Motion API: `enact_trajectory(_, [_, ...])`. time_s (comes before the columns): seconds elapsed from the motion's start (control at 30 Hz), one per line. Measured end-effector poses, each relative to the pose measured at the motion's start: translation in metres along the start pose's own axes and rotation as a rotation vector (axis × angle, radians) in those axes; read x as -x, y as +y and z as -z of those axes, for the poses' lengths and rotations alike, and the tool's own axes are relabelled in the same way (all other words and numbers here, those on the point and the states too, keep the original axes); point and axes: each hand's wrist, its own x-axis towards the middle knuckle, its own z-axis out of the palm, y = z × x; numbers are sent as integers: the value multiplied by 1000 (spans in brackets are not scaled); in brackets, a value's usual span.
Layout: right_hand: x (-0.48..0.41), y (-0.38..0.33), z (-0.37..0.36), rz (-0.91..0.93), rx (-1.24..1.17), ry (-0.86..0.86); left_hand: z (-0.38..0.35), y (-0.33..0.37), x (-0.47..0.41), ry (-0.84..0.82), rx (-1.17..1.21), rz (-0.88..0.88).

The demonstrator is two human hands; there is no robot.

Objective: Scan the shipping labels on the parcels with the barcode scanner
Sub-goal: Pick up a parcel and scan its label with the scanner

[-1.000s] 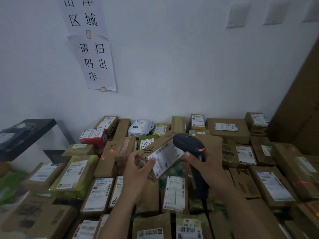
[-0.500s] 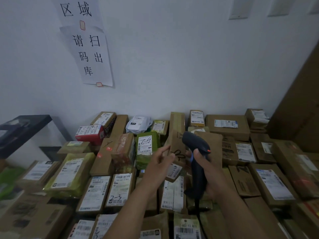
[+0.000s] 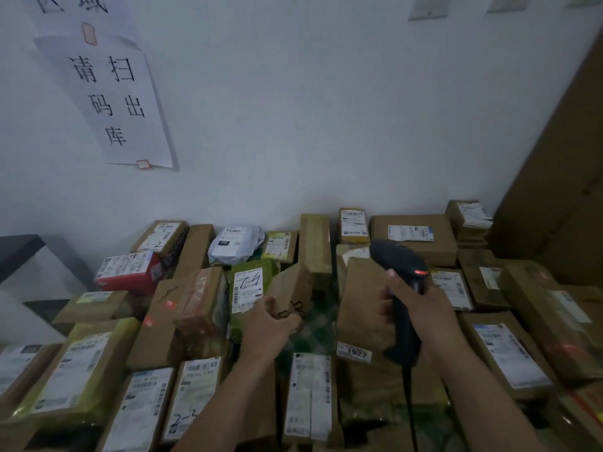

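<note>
My left hand [image 3: 270,324] grips a small brown cardboard parcel [image 3: 292,290] with a black scribble on its side, tilted among the pile at the centre. Its label side is turned away from me. My right hand [image 3: 421,308] holds the black barcode scanner [image 3: 399,265] upright by its handle, a red light glowing on the head. The scanner's cable runs down out of the frame. Beside the held parcel stands a green parcel [image 3: 249,285] with a white label marked in pen.
Many labelled cardboard parcels [image 3: 509,353] cover the surface from left to right. A white poly bag [image 3: 235,244] lies at the back near the wall. Large cardboard sheets [image 3: 561,177] lean at the right. A dark shelf [image 3: 16,252] stands at the left. Paper signs [image 3: 111,99] hang on the wall.
The left hand turned the small parcel away from the scanner and lowered it into the pile, label no longer visible. The scanner moved right and upright. The view tilted down and closer.
</note>
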Motion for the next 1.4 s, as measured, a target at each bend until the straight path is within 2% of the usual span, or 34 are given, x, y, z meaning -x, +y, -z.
enact_trajectory(0.1, [-16, 9, 13, -16, 21, 93, -21, -12, -19, -10, -329, -43])
enact_trajectory(0.17, [-19, 14, 16, -44, 40, 97, -34, -15, -26, -36, -401, -67])
enact_trajectory(0.3, [-25, 23, 13, -90, 22, 52, -63, -21, -47, -94, -488, -129])
enact_trajectory(0.4, [-26, 22, 12, -88, 12, 26, -73, -28, -60, -136, -482, -95])
enact_trajectory(0.6, [-25, 17, 11, -88, 16, -4, -86, -52, -61, -162, -551, -148])
enact_trajectory(0.77, [-24, 15, 12, -122, 50, 10, -96, -56, -69, -154, -638, -78])
enact_trajectory(0.83, [-23, 13, 12, -131, 54, 9, -97, -57, -75, -220, -658, -32])
enact_trajectory(0.97, [-22, 11, 11, -136, 63, 25, -90, -59, -80, -343, -692, -72])
enact_trajectory(1.03, [-22, 12, 12, -142, 88, 55, -85, -55, -77, -298, -623, -162])
enact_trajectory(1.13, [-22, 16, 15, -142, 123, 154, -78, -35, -58, -160, -238, -188])
enact_trajectory(1.2, [-22, 20, 17, -123, 105, 230, -71, -12, -40, -160, -55, -166])
enact_trajectory(1.3, [-21, 20, 19, -133, 43, 294, -62, 26, -12, -376, 137, -91])
enact_trajectory(1.4, [-20, 17, 18, -203, -5, 266, -65, 42, 4, -569, 174, -57])
